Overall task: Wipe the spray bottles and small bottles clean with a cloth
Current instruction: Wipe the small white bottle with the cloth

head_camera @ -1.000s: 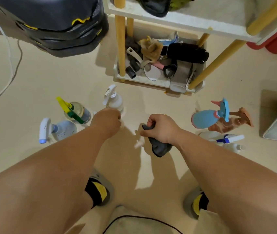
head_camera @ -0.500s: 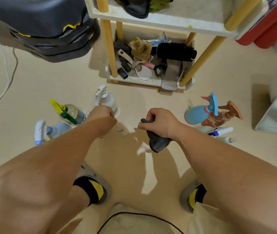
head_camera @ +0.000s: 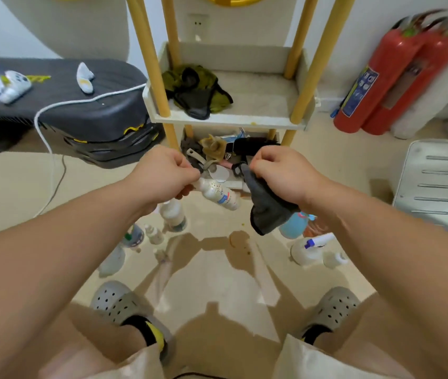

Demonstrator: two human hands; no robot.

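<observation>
Centrally, in the head view, your left hand [head_camera: 167,170] was curled in a fist around the top end of a small white bottle [head_camera: 218,194]. The bottle was held in the air, tilted, with its base pointing down and to your right. Your fingers hid its cap.

Your right hand [head_camera: 280,170] was clenched on a dark grey cloth [head_camera: 268,209]. The cloth hung below the fist, just beside the bottle's base, with a narrow gap between them.

On the floor [head_camera: 217,269] to your left stood a white spray bottle [head_camera: 172,214], its head hidden behind your left hand. Near it stood a tiny bottle [head_camera: 154,234] and a green-capped bottle [head_camera: 132,237], which was partly covered by your forearm and blurred.

To your right, a blue spray bottle [head_camera: 294,225] was half hidden behind the cloth. A white sprayer with a blue nozzle [head_camera: 310,248] lay near it.

A shelf rack [head_camera: 228,119] stood beyond your hands. Its top was cut off by the frame edge, and your hands partly screened its lowest tray.
</observation>
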